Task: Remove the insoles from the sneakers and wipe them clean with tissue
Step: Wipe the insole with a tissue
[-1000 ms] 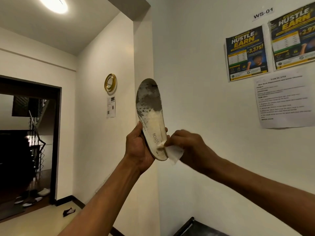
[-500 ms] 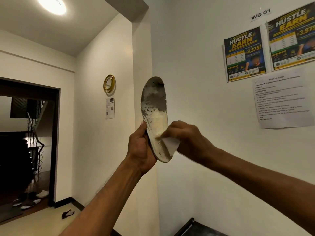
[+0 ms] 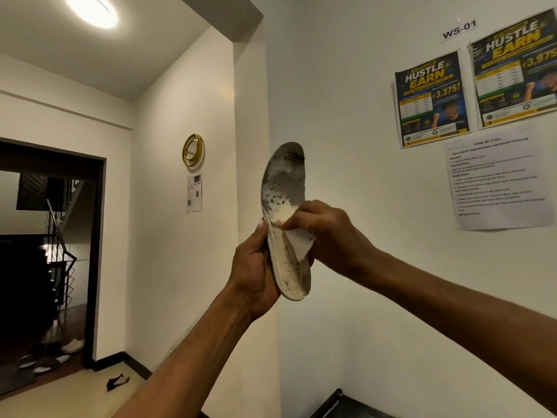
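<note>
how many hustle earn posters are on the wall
2. One poster hangs above the printed sheet; the second poster is right of it, cut off by the picture's edge. More could lie out of view.

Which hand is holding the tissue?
The right hand pinches the tissue against the insole; the left hand only grips the insole's lower edge.

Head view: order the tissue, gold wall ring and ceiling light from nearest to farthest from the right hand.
1. tissue, pinched in the right hand against the insole.
2. gold wall ring, on the left wall.
3. ceiling light, top left.
</note>
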Available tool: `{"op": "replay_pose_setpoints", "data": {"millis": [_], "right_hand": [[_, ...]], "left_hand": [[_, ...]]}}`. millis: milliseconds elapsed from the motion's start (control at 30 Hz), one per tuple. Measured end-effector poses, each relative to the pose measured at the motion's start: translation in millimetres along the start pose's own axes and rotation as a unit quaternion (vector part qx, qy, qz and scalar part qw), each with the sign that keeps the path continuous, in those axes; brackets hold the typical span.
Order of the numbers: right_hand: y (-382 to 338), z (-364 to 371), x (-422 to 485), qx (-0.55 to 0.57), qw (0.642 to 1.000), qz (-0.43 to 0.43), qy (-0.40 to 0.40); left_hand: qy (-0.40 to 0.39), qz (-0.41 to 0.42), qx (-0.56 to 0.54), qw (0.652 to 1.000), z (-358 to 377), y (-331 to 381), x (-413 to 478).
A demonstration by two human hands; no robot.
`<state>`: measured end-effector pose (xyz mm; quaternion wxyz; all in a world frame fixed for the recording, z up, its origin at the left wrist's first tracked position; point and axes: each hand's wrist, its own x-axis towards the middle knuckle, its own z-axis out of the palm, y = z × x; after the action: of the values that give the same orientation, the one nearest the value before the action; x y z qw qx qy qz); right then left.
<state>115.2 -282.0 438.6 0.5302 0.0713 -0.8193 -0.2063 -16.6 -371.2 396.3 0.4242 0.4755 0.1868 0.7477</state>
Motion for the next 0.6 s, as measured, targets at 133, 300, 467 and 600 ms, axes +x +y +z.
{"op": "replay_pose_setpoints", "data": {"millis": [133, 300, 467, 600], "right_hand": [[15, -6, 6, -0.001, 0.996, 0.063, 0.069], [14, -3, 2, -0.001, 0.999, 0.026, 0.036], [12, -6, 4, 0.0, 0.999, 0.008, 0.038], [20, -10, 11, -0.018, 0.997, 0.04, 0.063]], "left_hand": [[-0.006, -0.018, 0.01, 1.0, -3, -1, -3], [-0.006, -0.021, 0.01, 1.0, -6, 0, -4], [-0.012, -0.034, 0.006, 0.999, -6, -3, -5], [-0.019, -0.037, 0.015, 0.999, -7, -3, -5]]}}
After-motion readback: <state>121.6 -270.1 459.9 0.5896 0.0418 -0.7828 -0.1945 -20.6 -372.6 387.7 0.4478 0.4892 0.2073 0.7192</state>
